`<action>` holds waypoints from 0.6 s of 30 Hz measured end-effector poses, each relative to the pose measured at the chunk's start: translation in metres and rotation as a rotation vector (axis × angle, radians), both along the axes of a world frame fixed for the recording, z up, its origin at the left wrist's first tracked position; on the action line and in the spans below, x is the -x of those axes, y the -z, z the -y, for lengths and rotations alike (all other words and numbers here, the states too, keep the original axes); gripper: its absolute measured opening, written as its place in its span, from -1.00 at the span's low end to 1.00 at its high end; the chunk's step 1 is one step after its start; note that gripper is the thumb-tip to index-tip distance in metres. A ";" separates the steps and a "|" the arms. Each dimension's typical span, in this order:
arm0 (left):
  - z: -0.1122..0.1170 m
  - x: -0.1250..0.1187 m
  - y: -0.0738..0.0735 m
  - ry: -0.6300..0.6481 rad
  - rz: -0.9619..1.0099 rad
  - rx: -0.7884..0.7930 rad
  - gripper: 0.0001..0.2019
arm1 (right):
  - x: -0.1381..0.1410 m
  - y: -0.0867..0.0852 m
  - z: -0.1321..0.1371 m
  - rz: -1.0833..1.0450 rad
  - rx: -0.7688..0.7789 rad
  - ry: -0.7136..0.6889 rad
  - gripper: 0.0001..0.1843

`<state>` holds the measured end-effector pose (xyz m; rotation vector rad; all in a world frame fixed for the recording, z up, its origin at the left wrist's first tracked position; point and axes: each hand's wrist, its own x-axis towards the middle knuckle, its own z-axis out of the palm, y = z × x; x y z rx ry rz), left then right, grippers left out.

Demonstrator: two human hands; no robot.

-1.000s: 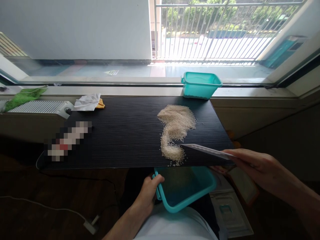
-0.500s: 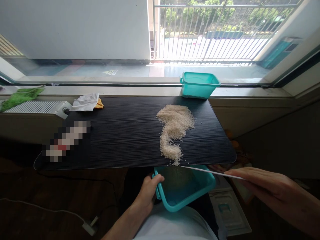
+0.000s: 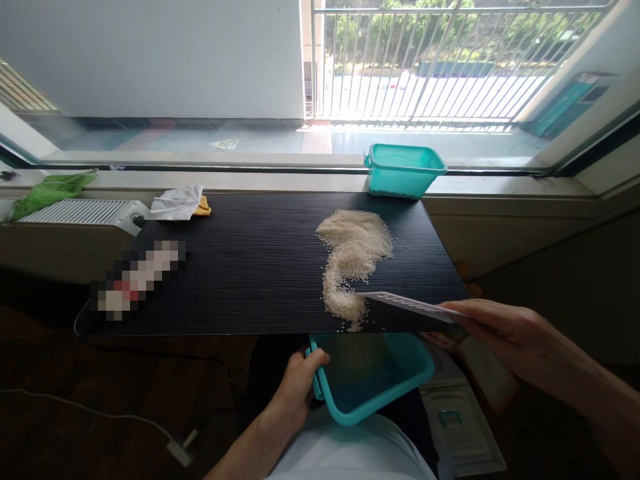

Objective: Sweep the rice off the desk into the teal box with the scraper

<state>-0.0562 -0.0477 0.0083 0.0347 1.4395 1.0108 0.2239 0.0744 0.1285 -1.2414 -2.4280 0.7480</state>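
Head view: the right hand point(image 3: 515, 333) pinches a thin, flat white card point(image 3: 410, 305) between closed fingers, its tip at the loose pale rice point(image 3: 356, 243) on the black counter point(image 3: 250, 267), while the left hand point(image 3: 297, 381) clasps its fingers over a rectangular turquoise plastic tub's rim point(image 3: 385, 399) below.

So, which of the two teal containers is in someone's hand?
The lower teal container, below the near edge of the black table: the left hand grips its rim. The other container, untouched, stands at the table's far right corner.

Pixelated object point(image 3: 143, 275), identity unclear
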 end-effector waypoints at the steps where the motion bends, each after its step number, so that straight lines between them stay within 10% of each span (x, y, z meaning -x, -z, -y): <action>1: 0.000 0.000 0.001 -0.001 -0.002 0.000 -0.84 | 0.000 -0.001 0.003 0.000 0.019 -0.008 -0.68; 10: 0.003 0.001 0.004 0.003 0.006 -0.012 -0.82 | -0.005 -0.016 0.038 -0.013 0.070 -0.070 -0.72; 18: 0.002 0.000 0.004 0.013 -0.010 -0.005 -0.83 | -0.010 -0.007 0.017 -0.031 -0.036 0.026 -0.76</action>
